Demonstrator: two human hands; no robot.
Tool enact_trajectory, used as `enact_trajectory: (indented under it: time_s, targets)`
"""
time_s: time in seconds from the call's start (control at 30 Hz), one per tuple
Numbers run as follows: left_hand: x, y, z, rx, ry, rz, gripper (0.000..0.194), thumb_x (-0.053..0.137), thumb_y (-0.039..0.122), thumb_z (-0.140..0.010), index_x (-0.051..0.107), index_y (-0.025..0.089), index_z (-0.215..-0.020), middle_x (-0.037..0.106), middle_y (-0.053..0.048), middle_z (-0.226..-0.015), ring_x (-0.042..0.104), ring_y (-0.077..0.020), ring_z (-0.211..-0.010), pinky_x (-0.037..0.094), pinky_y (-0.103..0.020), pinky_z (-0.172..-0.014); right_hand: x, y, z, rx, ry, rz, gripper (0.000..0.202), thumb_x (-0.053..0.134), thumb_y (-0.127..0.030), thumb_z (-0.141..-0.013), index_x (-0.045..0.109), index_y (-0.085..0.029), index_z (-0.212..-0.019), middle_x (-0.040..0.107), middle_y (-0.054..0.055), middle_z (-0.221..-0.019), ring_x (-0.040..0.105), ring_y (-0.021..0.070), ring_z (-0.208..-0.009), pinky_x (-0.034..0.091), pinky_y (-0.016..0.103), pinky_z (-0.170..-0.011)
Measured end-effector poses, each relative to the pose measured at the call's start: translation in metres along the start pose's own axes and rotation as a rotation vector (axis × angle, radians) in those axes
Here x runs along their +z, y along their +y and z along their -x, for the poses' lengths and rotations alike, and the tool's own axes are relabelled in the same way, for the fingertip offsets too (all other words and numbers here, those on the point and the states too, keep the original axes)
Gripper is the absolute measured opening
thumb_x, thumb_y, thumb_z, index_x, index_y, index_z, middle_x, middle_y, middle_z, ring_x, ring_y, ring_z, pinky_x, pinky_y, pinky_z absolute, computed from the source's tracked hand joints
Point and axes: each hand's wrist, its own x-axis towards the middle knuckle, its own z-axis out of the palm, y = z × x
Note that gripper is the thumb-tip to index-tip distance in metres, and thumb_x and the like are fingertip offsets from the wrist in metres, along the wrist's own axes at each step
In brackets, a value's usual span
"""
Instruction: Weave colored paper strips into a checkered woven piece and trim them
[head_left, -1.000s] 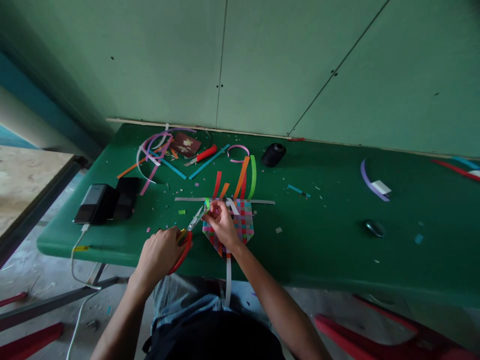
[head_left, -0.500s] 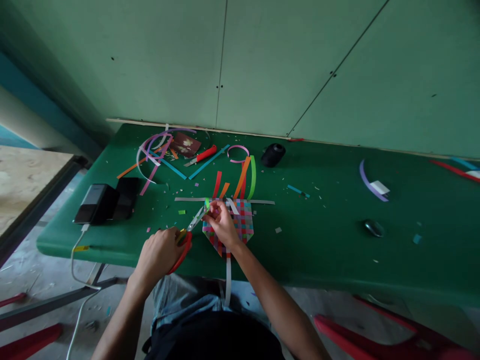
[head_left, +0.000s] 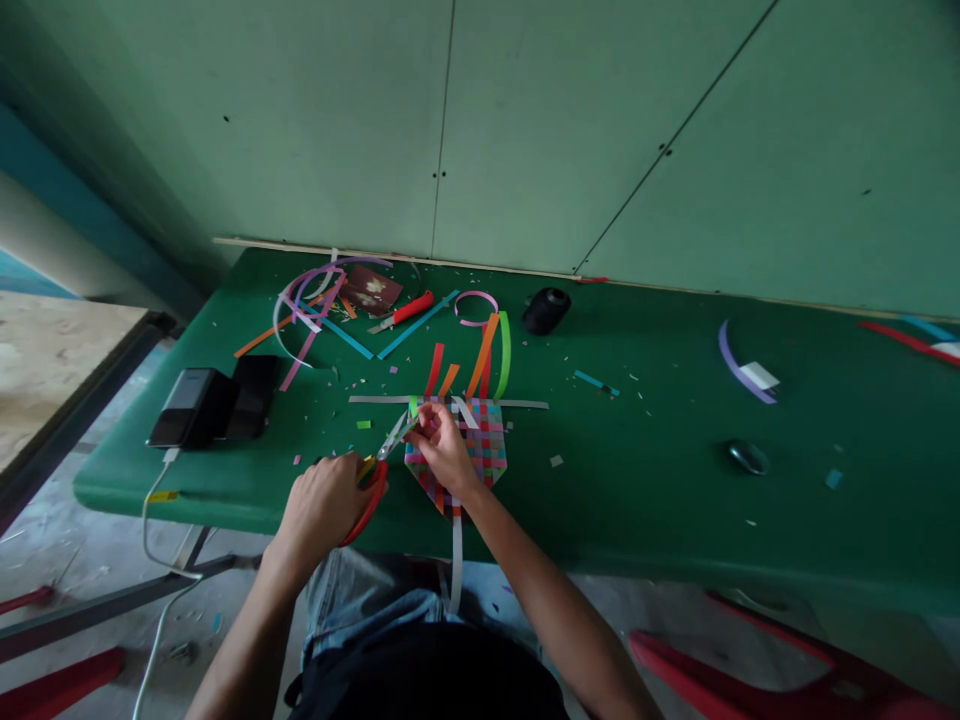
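Note:
My left hand (head_left: 324, 503) is closed round the red and yellow handles of a pair of scissors (head_left: 380, 473). Their blades point up and right, partly apart, beside my right fingertips. Over a multicoloured woven paper piece (head_left: 491, 437), my right hand (head_left: 450, 458) pinches a short green paper strip (head_left: 413, 406) near the piece's upper left corner. The blades lie close to this strip; whether they touch it I cannot tell. Orange (head_left: 482, 355), red and green strip ends stick out from the top. A pale strip (head_left: 457, 565) hangs from the bottom over the table edge. My right hand hides part of the weave.
On the green table (head_left: 660, 500) lie a red-handled cutter (head_left: 409, 310), loose strips (head_left: 304, 310), a black spool (head_left: 547, 310), a power bank (head_left: 191, 405) with a white cable, a dark rounded object (head_left: 747, 457) and paper scraps. A red chair (head_left: 750, 665) stands lower right.
My left hand and the scissors have shifted slightly right and up, bringing the blades a little closer to my right fingertips. My right hand and the woven piece look nearly unmoved.

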Motion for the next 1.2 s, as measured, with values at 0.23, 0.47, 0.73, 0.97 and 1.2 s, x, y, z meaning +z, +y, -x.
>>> enact_trajectory:
  time_s: [0.23, 0.47, 0.73, 0.97, 1.2]
  targets:
    - [-0.001, 0.004, -0.002, -0.039, 0.024, -0.001, 0.045, 0.050, 0.060, -0.099, 0.073, 0.021, -0.100, 0.079, -0.015, -0.095, 0.076, -0.0325, -0.092, 0.051, -0.039, -0.083, -0.002, 0.004, 0.000, 0.016, -0.001, 0.012, 0.045, 0.085, -0.034, -0.081, 0.057, -0.027, -0.116, 0.054, -0.001, -0.098, 0.065, 0.0185, -0.095, 0.062, 0.037, -0.092]
    - [-0.002, 0.004, -0.003, -0.014, 0.012, -0.017, 0.045, 0.046, 0.057, -0.101, 0.073, 0.021, -0.099, 0.078, -0.015, -0.094, 0.076, -0.0328, -0.090, 0.050, -0.040, -0.083, -0.003, 0.006, 0.000, 0.007, 0.003, 0.008, 0.042, 0.083, -0.030, -0.082, 0.058, -0.028, -0.116, 0.055, -0.001, -0.098, 0.065, 0.0177, -0.093, 0.061, 0.038, -0.093]
    - [-0.005, 0.000, -0.001, -0.030, 0.035, 0.022, 0.043, 0.047, 0.056, -0.101, 0.072, 0.022, -0.095, 0.078, -0.013, -0.091, 0.075, -0.0325, -0.089, 0.048, -0.038, -0.077, 0.000, -0.001, 0.002, 0.006, 0.036, -0.005, 0.053, 0.084, -0.027, -0.080, 0.054, -0.029, -0.124, 0.057, -0.002, -0.100, 0.066, 0.0171, -0.093, 0.061, 0.036, -0.090]
    - [-0.015, -0.047, -0.007, -0.367, 0.248, -0.014, 0.067, 0.037, 0.071, -0.098, 0.069, 0.017, -0.122, 0.075, -0.021, -0.115, 0.073, -0.0395, -0.098, 0.050, -0.043, -0.078, 0.003, -0.014, 0.008, 0.024, -0.023, 0.080, 0.029, 0.073, -0.037, -0.092, 0.065, -0.029, -0.119, 0.068, 0.004, -0.112, 0.069, 0.0201, -0.102, 0.060, 0.037, -0.091]
    - [0.019, -0.081, -0.019, -0.324, 0.403, -0.157, 0.065, 0.050, 0.054, -0.099, 0.058, 0.008, -0.144, 0.065, -0.023, -0.134, 0.061, -0.0408, -0.125, 0.050, -0.048, -0.097, 0.004, -0.013, 0.005, 0.078, 0.065, -0.007, 0.031, 0.073, -0.053, -0.092, 0.068, -0.024, -0.101, 0.074, 0.005, -0.096, 0.075, 0.0217, -0.093, 0.060, 0.041, -0.095]
